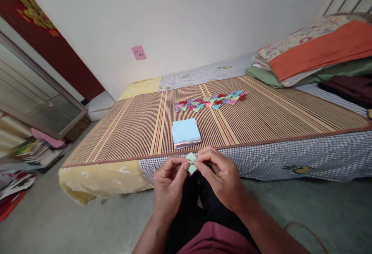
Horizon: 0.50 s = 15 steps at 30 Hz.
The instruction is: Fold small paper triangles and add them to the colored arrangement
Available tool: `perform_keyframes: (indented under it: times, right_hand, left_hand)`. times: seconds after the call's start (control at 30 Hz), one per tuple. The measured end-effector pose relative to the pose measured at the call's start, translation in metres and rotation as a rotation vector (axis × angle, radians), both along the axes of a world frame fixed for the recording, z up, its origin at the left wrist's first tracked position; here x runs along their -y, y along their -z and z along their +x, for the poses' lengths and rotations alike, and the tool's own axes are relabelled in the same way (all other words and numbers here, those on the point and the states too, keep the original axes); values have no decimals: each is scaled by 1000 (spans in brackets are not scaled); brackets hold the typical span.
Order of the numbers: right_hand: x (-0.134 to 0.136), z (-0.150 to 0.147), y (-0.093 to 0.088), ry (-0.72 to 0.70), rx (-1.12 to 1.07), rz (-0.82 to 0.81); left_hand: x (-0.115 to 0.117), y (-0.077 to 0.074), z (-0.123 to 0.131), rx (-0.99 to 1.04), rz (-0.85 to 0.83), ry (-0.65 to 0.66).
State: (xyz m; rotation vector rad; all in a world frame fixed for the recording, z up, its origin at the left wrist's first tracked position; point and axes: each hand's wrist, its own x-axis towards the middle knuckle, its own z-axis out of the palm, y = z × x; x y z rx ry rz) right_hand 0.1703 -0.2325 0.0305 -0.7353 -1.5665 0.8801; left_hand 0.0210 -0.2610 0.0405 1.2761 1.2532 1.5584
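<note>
A small light-green folded paper [191,168] is pinched between my two hands, over my lap just in front of the bed's edge. My left hand [170,182] grips its left side with thumb and index finger. On the other side, my right hand [219,174] pinches its right corner the same way. Fingertips hide part of the paper's middle. Just beyond lies a stack of square paper sheets [186,130], light blue on top with other colours below. Farther back, folded paper pieces [209,101] in many colours stand in rows.
A striped bamboo mat [139,130] covers the bed. Folded bedding with an orange border [319,50] is piled at the right, beside dark cloth [348,91]. A pink note [138,52] is on the wall. Books [33,151] lie low at the left, near a glass-fronted cabinet [37,87].
</note>
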Motion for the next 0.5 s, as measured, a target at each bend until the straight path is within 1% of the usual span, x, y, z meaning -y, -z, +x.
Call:
perform_keyframes:
  times: [0.2,0.37,0.5]
  right_hand:
    - [-2,-8,7,22,-123,-91]
    - [-1,-8,9,39,-120,-156]
    - [-1,-10,10,-1,-210,-215]
  left_hand:
    - [-2,-2,6,26,-1,-43]
    - [-2,0,7,-18,-9,-80]
    - [1,2,9,-44,-17,-82]
